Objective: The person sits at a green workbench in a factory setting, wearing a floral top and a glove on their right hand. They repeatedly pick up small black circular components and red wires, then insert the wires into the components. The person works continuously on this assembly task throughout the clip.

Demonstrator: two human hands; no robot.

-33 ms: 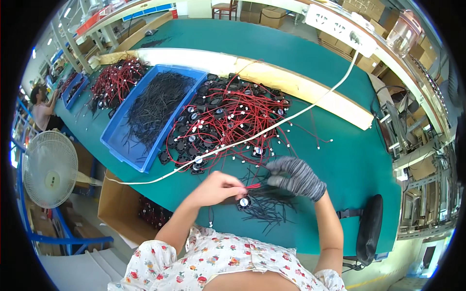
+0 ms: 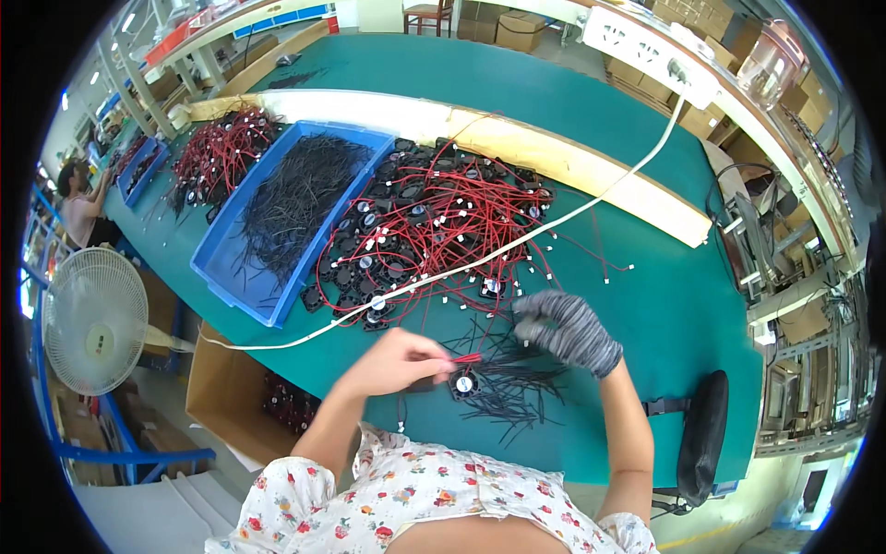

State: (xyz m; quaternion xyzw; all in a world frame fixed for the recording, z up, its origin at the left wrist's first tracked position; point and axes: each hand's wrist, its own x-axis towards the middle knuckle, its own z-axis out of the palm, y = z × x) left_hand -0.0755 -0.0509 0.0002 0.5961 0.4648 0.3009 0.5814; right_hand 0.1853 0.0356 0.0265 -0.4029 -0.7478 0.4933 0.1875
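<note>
At the near edge of the green table (image 2: pixel 646 305), a small black square fan (image 2: pixel 464 383) lies flat, its round middle shiny. The bare left hand (image 2: pixel 399 360) has its grip pinched on the fan's thin red wires (image 2: pixel 466 357). The right hand (image 2: pixel 565 328), in a fuzzy grey knit glove, curls over loose black ties (image 2: pixel 517 388). Behind sit a tangled pile of fans (image 2: pixel 415 240) and a blue plastic tray (image 2: pixel 277 217).
</note>
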